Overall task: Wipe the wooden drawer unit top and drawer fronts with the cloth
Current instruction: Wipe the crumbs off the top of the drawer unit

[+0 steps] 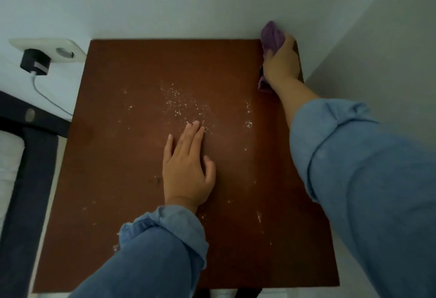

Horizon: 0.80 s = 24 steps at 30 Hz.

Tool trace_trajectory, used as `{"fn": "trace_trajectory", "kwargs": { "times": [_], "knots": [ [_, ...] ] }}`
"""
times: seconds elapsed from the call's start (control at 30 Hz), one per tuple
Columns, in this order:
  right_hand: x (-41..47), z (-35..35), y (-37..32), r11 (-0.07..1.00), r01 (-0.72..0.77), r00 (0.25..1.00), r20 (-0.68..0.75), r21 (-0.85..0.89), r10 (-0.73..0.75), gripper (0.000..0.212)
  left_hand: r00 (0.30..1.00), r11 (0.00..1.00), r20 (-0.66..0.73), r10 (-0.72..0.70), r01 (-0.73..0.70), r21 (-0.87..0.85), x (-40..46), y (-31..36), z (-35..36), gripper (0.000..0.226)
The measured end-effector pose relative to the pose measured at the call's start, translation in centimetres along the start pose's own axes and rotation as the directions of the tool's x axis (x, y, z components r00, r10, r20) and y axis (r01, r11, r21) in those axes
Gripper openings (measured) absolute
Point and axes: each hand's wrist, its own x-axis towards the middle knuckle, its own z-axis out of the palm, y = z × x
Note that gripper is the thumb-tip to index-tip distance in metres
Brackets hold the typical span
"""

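Reddish-brown wooden drawer unit top point(132, 156), dusted with white specks point(184, 106), is set into a white-walled corner point(306, 3); a crumpled purple cloth point(272, 36) is gripped by the right hand point(282, 62) at the far right corner; the left hand point(186, 168) is laid flat, fingers straight.

Home bedroom, bed frame point(26, 156), wall socket point(50, 50)

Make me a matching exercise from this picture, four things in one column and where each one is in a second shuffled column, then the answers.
Things:
1. crumpled purple cloth
2. black plug-in charger with white cable
3. scattered white crumbs
4. left hand

Places:
A. in the white wall socket
B. flat on the middle of the brown wooden top
C. just beyond the left fingertips
D. gripped by the right hand at the far right corner

Pairs: 1-D, 2-A, 3-C, 4-B
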Motion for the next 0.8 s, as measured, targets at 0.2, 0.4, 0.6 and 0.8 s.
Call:
{"fn": "trace_trajectory", "kwargs": {
  "times": [0.2,0.4,0.6,0.8],
  "knots": [
    [-0.1,4.2,-1.5,0.981,0.189,0.982,-0.001,-0.045,-0.19,0.052,1.0,0.999,-0.004,-0.01,0.01,-0.042,0.2,0.0,0.0,0.061],
    [0.9,3.0,-1.8,0.964,0.252,0.93,0.255,0.08,-0.264,0.05,1.0,0.999,-0.028,-0.001,-0.001,-0.053,0.1,-0.2,0.2,0.061],
    [-3.6,0.8,-1.4,0.967,0.208,0.9,0.359,0.145,-0.248,0.044,0.998,0.998,-0.068,0.012,-0.016,-0.053,0.1,-0.2,0.4,0.061],
    [-12.7,-1.8,2.5,0.975,0.148,0.888,0.412,0.166,-0.205,0.042,0.997,0.999,-0.069,0.023,-0.026,-0.04,0.2,-0.3,0.6,0.063]
  ]
}}
